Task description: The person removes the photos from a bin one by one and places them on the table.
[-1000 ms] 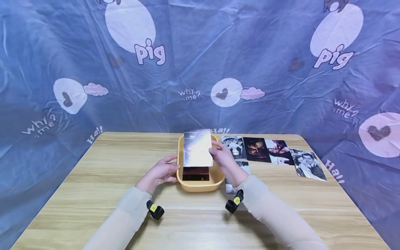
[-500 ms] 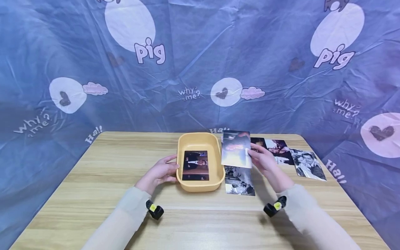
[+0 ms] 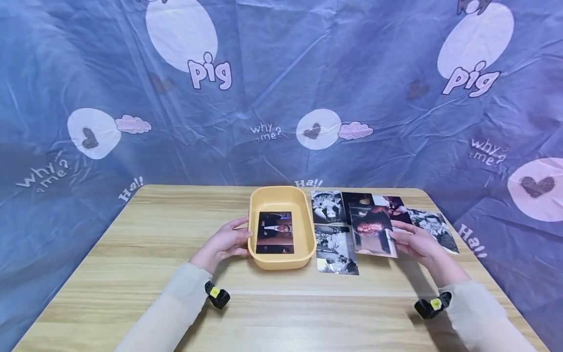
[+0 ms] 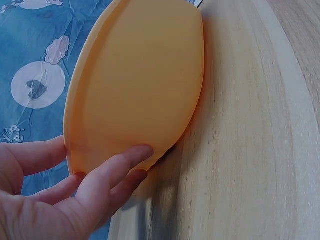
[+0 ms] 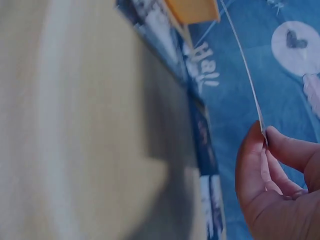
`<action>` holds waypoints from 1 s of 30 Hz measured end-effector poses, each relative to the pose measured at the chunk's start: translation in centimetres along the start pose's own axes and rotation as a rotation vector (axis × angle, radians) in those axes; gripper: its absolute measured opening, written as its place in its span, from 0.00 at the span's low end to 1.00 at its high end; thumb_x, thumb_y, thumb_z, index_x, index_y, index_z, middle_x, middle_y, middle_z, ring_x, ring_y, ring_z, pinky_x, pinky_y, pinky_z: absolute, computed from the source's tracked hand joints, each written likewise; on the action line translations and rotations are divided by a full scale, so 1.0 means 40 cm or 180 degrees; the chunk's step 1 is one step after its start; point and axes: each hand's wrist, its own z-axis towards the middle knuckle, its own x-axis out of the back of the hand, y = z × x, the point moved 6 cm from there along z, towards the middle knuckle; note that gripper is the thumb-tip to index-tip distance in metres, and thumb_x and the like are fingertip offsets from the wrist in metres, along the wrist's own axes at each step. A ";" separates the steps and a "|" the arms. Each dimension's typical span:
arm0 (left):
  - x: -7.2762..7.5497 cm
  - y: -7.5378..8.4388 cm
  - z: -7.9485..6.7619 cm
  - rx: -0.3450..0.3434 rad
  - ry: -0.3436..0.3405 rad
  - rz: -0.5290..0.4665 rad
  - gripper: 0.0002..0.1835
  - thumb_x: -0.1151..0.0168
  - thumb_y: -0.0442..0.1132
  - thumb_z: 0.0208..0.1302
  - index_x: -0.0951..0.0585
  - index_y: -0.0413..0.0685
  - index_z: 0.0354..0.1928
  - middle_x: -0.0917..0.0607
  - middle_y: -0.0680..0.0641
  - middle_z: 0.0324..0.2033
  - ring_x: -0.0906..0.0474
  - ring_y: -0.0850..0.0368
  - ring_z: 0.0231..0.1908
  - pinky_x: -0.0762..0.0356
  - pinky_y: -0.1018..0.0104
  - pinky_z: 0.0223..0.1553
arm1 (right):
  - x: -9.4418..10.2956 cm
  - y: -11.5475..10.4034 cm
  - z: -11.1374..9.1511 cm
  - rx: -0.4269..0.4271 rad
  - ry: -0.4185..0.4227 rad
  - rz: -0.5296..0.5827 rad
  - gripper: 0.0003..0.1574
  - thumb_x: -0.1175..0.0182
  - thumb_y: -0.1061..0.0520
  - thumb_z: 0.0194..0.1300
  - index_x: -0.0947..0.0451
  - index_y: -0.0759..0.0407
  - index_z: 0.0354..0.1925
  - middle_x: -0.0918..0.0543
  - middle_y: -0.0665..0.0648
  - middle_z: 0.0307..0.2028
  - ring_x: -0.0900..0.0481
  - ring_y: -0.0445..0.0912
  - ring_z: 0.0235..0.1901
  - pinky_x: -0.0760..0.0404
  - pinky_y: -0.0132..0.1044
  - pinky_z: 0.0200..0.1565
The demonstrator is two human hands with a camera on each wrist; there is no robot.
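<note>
In the head view my left hand [image 3: 223, 243] holds the left side of a yellow plastic tray [image 3: 281, 264]. In the left wrist view, fingers lie spread on the tray's outer wall [image 4: 140, 75] and meet its rim. A colour photo [image 3: 277, 232] lies inside the tray, against its left side. My right hand [image 3: 415, 240] pinches the right edge of another colour photo [image 3: 371, 230] between thumb and fingers. That photo is tilted above the table and partly covers photos behind it. From the right wrist it is seen edge-on as a thin pale line.
Right of the tray lie black-and-white photos [image 3: 336, 249], one behind the other. Along the back are a dark photo [image 3: 358, 198], a colour photo [image 3: 396, 202] and another black-and-white photo [image 3: 433, 227]. A wooden table [image 3: 281, 318] bears everything; a blue printed curtain [image 3: 246, 88] hangs behind.
My right hand has carried the pinched photo from above the tray rightward, past the black-and-white photos. The photo inside the tray has come into full view. My left hand has stayed at the tray.
</note>
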 end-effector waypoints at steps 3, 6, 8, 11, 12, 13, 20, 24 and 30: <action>0.001 -0.003 0.002 0.0010 0.0018 0.0004 0.34 0.53 0.27 0.69 0.51 0.40 0.75 0.42 0.29 0.70 0.37 0.31 0.66 0.27 0.37 0.57 | 0.021 0.024 -0.012 -0.0096 0.0022 -0.0135 0.22 0.47 0.69 0.68 0.19 0.41 0.35 0.13 0.46 0.30 0.15 0.36 0.31 0.14 0.27 0.36; 0.001 -0.006 0.001 0.0026 0.0032 -0.0001 0.34 0.53 0.27 0.69 0.50 0.40 0.75 0.42 0.29 0.70 0.36 0.31 0.66 0.27 0.36 0.57 | 0.034 0.048 -0.024 -0.0211 0.0058 -0.0299 0.21 0.45 0.68 0.67 0.20 0.39 0.34 0.14 0.44 0.29 0.16 0.34 0.30 0.15 0.26 0.34; 0.001 -0.005 0.000 0.0039 0.0026 0.0001 0.34 0.53 0.27 0.69 0.50 0.40 0.75 0.42 0.29 0.70 0.36 0.31 0.66 0.27 0.37 0.57 | 0.040 0.063 -0.031 -0.0286 0.0084 -0.0396 0.20 0.44 0.67 0.67 0.22 0.38 0.34 0.14 0.43 0.29 0.17 0.34 0.30 0.15 0.26 0.34; 0.002 -0.003 0.000 0.0041 0.0031 0.0006 0.34 0.53 0.27 0.69 0.50 0.40 0.75 0.42 0.29 0.70 0.36 0.31 0.66 0.26 0.37 0.57 | 0.045 0.078 -0.038 -0.0358 0.0118 -0.0452 0.20 0.43 0.67 0.66 0.23 0.39 0.34 0.14 0.42 0.29 0.17 0.34 0.31 0.15 0.26 0.35; 0.003 -0.003 -0.001 0.0045 0.0036 0.0005 0.34 0.53 0.27 0.69 0.50 0.41 0.75 0.41 0.29 0.70 0.36 0.31 0.65 0.26 0.38 0.57 | 0.045 0.081 -0.039 -0.0361 0.0119 -0.0444 0.19 0.44 0.67 0.66 0.23 0.39 0.34 0.14 0.42 0.29 0.17 0.34 0.31 0.15 0.27 0.36; 0.004 -0.003 0.000 0.0047 0.0048 -0.0003 0.34 0.53 0.27 0.69 0.49 0.41 0.75 0.41 0.30 0.70 0.36 0.31 0.65 0.26 0.38 0.57 | 0.045 0.084 -0.039 -0.0358 0.0119 -0.0446 0.19 0.44 0.67 0.66 0.23 0.40 0.34 0.14 0.42 0.30 0.17 0.34 0.31 0.15 0.26 0.36; 0.005 -0.005 -0.006 0.0052 0.0071 0.0035 0.34 0.53 0.27 0.69 0.49 0.41 0.75 0.41 0.30 0.70 0.35 0.32 0.65 0.25 0.39 0.56 | 0.043 0.091 -0.036 -0.0309 0.0167 -0.0685 0.18 0.44 0.68 0.66 0.23 0.42 0.36 0.15 0.41 0.30 0.17 0.34 0.31 0.15 0.26 0.37; 0.010 -0.009 -0.006 0.0084 0.0116 0.0085 0.33 0.53 0.28 0.70 0.48 0.42 0.74 0.40 0.31 0.70 0.34 0.33 0.65 0.23 0.41 0.55 | 0.041 0.089 -0.038 -0.0285 0.0285 -0.1038 0.09 0.45 0.68 0.66 0.20 0.61 0.42 0.17 0.39 0.28 0.19 0.32 0.30 0.15 0.25 0.35; 0.004 0.000 -0.003 0.0025 0.0086 0.0007 0.34 0.53 0.27 0.69 0.49 0.40 0.75 0.41 0.29 0.70 0.35 0.32 0.65 0.25 0.39 0.56 | 0.026 0.037 -0.043 -0.0115 0.0608 -0.2727 0.31 0.47 0.56 0.71 0.34 0.84 0.57 0.14 0.64 0.35 0.16 0.48 0.37 0.14 0.37 0.42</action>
